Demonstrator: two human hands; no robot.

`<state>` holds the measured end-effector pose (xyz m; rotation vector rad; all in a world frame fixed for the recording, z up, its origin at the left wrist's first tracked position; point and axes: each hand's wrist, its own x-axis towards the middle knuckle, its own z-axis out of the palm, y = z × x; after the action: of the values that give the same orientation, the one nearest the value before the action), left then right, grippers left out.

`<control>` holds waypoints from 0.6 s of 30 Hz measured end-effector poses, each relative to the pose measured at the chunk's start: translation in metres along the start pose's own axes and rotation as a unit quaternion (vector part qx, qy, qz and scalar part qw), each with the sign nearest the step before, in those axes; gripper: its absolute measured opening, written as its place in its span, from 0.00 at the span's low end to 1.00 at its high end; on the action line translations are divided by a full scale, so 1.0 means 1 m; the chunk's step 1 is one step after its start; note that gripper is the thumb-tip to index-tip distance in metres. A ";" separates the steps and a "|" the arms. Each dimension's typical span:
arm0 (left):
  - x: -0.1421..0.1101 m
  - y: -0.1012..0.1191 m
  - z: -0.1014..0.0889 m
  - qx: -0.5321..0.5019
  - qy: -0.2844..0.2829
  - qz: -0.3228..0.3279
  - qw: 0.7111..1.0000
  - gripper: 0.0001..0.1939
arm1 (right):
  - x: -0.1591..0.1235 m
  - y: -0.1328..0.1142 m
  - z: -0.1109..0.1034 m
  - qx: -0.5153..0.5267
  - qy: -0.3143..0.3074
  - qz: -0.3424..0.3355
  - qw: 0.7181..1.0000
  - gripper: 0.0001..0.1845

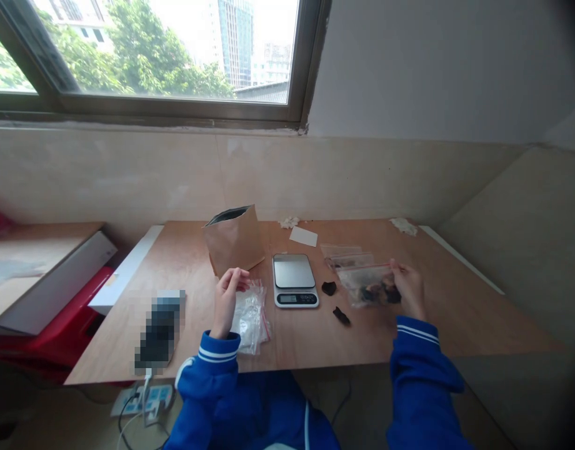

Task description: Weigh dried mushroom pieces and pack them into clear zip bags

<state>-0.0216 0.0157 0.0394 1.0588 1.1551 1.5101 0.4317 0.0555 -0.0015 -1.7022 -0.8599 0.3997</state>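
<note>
My right hand (410, 289) pinches the top right corner of a clear zip bag (362, 278). Dark brown and black pieces, like dried fungus, show inside it. More clear bags (346, 253) lie just behind. My left hand (230, 292) is over a stack of clear zip bags (250, 322), fingers loosely bent and apart, with nothing visible in them. Between the hands stands a digital kitchen scale (294, 272) with a bare metal plate. Two loose dark pieces, one rounded (329, 288) and one elongated (341, 316), lie right of the scale.
A brown paper pouch (235, 240) stands with its mouth open behind my left hand. Behind the scale lies a white card (304, 236), near crumpled white scraps (289, 222). A blurred-out dark device (160, 331) with a cable is at left, above a power strip (144, 400).
</note>
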 end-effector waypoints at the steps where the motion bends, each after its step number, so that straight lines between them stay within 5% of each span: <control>1: 0.002 0.000 -0.002 0.002 0.006 0.004 1.000 0.18 | 0.006 0.010 -0.008 -0.046 0.008 0.003 0.999 0.27; 7: 0.015 0.002 -0.014 0.077 0.089 0.053 0.992 0.18 | -0.031 0.040 -0.006 -0.272 0.188 -0.137 0.934 0.24; 11: 0.031 0.026 -0.016 0.194 0.176 0.153 0.953 0.16 | -0.072 0.053 0.019 -0.315 0.147 -0.183 0.920 0.28; 16: 0.073 0.074 -0.007 0.289 0.249 0.286 0.879 0.14 | -0.091 0.051 0.037 -0.336 0.150 -0.173 0.913 0.27; 18: 0.095 0.085 -0.002 0.329 0.249 0.307 0.858 0.15 | -0.098 0.041 0.041 -0.319 0.073 -0.251 0.911 0.23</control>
<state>-0.0568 0.0974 0.1310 1.6660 1.9094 2.0189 0.3525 0.0096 -0.0691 -1.9640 -1.3657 -0.4041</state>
